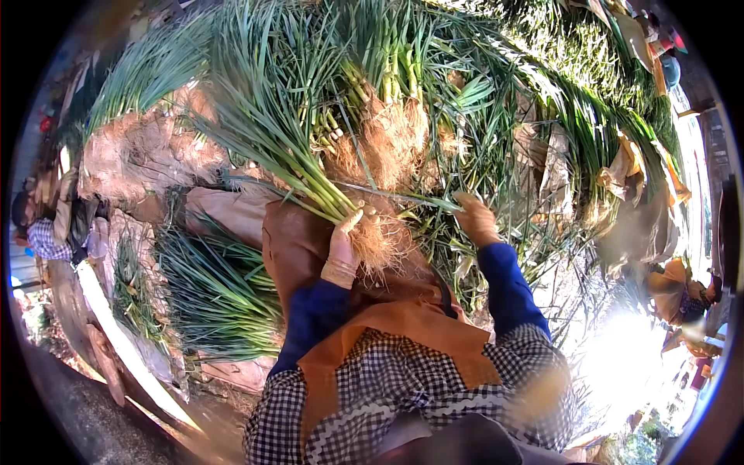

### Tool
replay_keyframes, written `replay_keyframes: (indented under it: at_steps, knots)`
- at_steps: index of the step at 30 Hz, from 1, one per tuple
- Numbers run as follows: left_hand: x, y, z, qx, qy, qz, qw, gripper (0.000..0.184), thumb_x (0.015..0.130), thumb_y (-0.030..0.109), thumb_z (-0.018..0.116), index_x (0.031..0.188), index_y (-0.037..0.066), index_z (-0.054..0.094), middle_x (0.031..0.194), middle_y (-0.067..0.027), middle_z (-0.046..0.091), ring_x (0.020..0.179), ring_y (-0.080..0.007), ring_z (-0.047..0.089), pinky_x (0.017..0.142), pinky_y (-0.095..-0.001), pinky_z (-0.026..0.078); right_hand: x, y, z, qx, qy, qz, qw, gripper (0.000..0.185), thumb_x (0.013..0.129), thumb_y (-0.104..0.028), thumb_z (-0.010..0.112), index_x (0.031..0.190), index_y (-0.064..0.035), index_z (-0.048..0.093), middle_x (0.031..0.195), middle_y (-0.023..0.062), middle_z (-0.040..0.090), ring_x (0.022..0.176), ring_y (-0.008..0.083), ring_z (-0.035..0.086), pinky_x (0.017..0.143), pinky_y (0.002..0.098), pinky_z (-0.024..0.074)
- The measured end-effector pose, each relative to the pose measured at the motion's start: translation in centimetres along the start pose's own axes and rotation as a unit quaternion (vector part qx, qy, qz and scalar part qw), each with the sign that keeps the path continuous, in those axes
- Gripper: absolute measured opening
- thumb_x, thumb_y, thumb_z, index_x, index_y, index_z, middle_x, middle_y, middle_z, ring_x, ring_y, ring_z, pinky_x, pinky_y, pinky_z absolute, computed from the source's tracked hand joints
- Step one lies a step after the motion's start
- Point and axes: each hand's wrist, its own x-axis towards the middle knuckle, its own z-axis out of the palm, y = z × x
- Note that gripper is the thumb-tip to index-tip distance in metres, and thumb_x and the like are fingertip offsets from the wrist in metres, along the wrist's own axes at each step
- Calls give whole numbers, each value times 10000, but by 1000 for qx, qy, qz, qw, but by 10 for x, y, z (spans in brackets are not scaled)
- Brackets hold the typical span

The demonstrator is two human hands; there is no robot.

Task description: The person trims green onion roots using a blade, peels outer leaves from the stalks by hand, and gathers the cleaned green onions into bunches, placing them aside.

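My left hand (342, 246) is closed around a bunch of leek-like greens (322, 186). The leaves fan up and left, and the tangled pale roots (380, 246) hang at the lower right of my fist. My right hand (476, 220), off to the right, is closed on the end of a long thin pale strip (411, 197). It runs left toward the bunch; whether it is a band, a leaf or a blade is unclear. A brown apron (298, 240) covers my lap under the bunch. Just beyond stands a rooty clump of the same greens (391, 124).
Heaps of greens lie at the upper left (167, 66), lower left (221, 291) and upper right (573, 93). Brown sacking (136, 159) lies beneath some. Another person (54, 236) is at the far left, another (686, 294) at the far right. Strong glare covers the lower right.
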Motion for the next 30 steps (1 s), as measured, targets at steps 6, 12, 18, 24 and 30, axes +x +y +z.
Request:
replay_keyframes:
  at_steps: [6, 12, 18, 24, 30]
  knots:
    - [-17, -25, 21, -22, 9, -7, 1000, 250, 800, 122, 552, 1017, -2, 546, 865, -108, 619, 782, -201, 605, 713, -310, 511, 39, 42, 16, -194, -355, 52, 913, 275, 764, -304, 559, 958, -120, 621, 883, 126, 629, 844, 311, 601, 753, 417, 473]
    - [-11, -26, 23, -43, -5, -24, 999, 229, 789, 99, 571, 1000, 17, 532, 822, -92, 615, 749, -190, 594, 673, -289, 500, -6, 64, -154, -371, -164, -48, 913, 164, 759, -238, 547, 789, -107, 641, 775, 84, 638, 759, 271, 626, 660, 377, 494]
    - [-6, -39, 24, -59, -75, -37, 995, 152, 793, 18, 539, 945, 33, 540, 965, -141, 605, 854, -227, 594, 710, -327, 526, -32, 24, -290, -213, 18, -154, 965, 126, 710, -114, 575, 806, -145, 651, 796, 36, 622, 790, 200, 604, 699, 305, 488]
    - [-35, -58, 73, -103, -229, -209, 945, 245, 829, 122, 560, 1038, -6, 544, 1259, -217, 444, 1145, -291, 470, 899, -357, 470, 13, -70, -234, -397, -13, -306, 865, 242, 773, -90, 549, 965, -192, 655, 792, 23, 610, 732, 175, 595, 620, 290, 496]
    - [-44, -75, 62, -19, -153, -211, 965, 117, 793, 60, 571, 889, -6, 570, 893, -126, 629, 727, -193, 613, 649, -290, 517, 36, -76, -169, -279, -11, -369, 886, 550, 765, 34, 481, 1278, -156, 429, 984, 80, 605, 640, 172, 554, 548, 251, 487]
